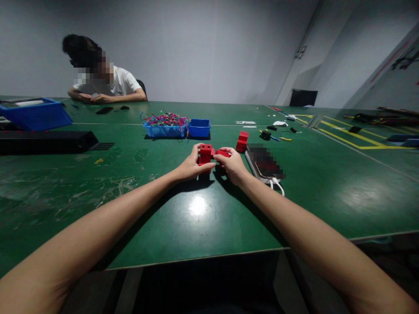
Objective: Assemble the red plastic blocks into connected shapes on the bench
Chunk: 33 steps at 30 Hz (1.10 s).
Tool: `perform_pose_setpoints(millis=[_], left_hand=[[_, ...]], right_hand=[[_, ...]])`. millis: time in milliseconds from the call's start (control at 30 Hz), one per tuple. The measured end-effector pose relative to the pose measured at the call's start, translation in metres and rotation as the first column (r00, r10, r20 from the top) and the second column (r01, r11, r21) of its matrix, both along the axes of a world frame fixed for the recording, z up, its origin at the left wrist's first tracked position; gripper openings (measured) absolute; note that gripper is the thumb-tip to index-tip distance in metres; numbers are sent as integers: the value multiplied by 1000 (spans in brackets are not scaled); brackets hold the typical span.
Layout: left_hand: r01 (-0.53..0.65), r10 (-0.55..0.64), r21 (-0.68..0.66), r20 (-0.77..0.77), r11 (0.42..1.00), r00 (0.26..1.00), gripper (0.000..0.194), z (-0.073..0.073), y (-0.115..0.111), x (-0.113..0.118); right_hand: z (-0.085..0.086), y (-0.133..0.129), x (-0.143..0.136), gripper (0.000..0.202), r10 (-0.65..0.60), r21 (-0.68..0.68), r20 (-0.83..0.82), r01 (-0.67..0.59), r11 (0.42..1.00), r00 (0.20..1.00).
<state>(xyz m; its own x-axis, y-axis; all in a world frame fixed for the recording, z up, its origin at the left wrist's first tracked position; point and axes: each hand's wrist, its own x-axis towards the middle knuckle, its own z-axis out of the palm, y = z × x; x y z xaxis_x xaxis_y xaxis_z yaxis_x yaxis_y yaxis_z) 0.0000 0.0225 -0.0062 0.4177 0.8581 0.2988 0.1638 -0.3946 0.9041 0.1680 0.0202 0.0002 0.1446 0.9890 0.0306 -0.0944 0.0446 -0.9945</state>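
My left hand (193, 164) is closed around a red block with holes in its top (205, 153), held upright just over the green table (196, 235). Beside it, my right hand (232, 165) grips a smaller red block (223, 153) between thumb and fingers. The two red pieces are very close together; whether they touch is hard to tell. A third red block (242, 141), stepped in shape, stands on the table just beyond my right hand. To the right of that hand lies a phone (266, 162) on a pale slab, with white cables at its near end.
Ahead sit a blue bin of coloured wires (166, 130) and a smaller blue bin (199, 127). Pliers (284, 139) and small black parts lie far right. A long black case (46, 141) and a blue crate (39, 114) are left. Another person (111, 85) sits across the table.
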Motion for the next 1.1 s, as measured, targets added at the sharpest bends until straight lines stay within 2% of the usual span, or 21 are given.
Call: perform_pose_setpoints(millis=[200,467,600,733,867,1100], left_hand=[[6,-6,-7,6,1000,1000,74,1,-1,0],[12,-12,-13,-3,1000,1000,72,-2,0,0],[16,-16,-4,10,1000,1000,72,-3,1,1],[39,-39,-6,35,999,999,70,-2,0,1],[46,-46,10,30,999,998,69,-2,0,1],[23,-23,25,-3,999,1000,71,-3,2,0]], right_hand=[[7,-3,-4,28,13,-23,-38,-14,1000,999],[11,-7,-4,23,27,-20,-62,-28,999,998],[13,-7,-6,18,4,-25,-131,-8,1000,991],[15,-7,-5,8,31,-60,-213,-45,997,977],[18,-8,-4,11,31,-99,-240,-56,994,970],[19,-10,-4,14,31,-102,-196,-52,993,980]])
